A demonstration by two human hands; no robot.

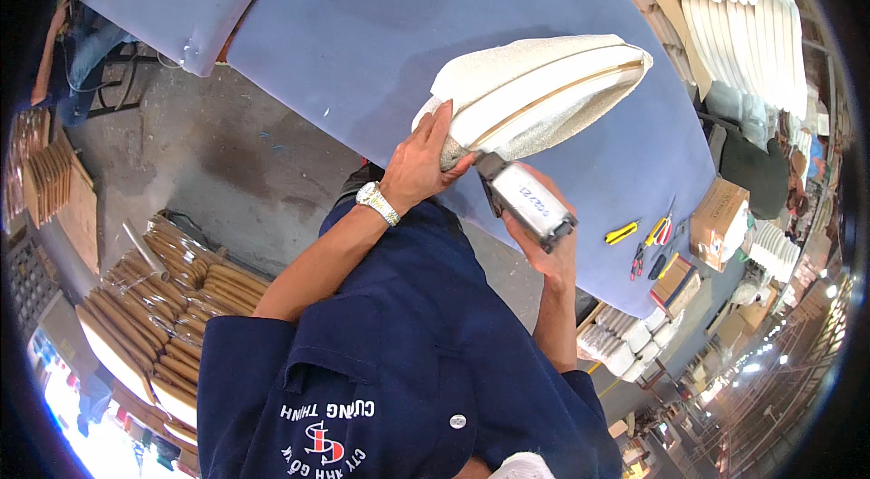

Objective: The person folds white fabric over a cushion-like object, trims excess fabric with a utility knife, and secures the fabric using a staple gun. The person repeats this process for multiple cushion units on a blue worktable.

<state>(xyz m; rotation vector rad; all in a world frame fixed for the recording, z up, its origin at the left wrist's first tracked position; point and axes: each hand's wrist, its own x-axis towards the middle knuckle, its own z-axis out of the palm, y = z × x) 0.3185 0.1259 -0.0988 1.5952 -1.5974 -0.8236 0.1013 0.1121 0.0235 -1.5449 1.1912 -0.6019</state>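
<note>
A white upholstered pad [517, 107], curved and tapering to the right, rests on edge on the blue-covered table [362, 44]. A thin tan strip runs along its length, and loose pale fabric stands out around the rim. My left hand [421, 162], with a watch at the wrist, grips its near left end, thumb at the front and fingers over the top. Wrapped round a staple gun [533, 200] with a pale body and dark nose is my right hand [557, 252]. That nose meets the pad's near end beside my left thumb.
On the table's right lie a yellow cutter [622, 233], pliers [659, 232] and other small tools. A cardboard box [720, 223] stands past them. Stacked white pads [743, 35] fill the far right. Wrapped brown panels [168, 298] are piled at lower left.
</note>
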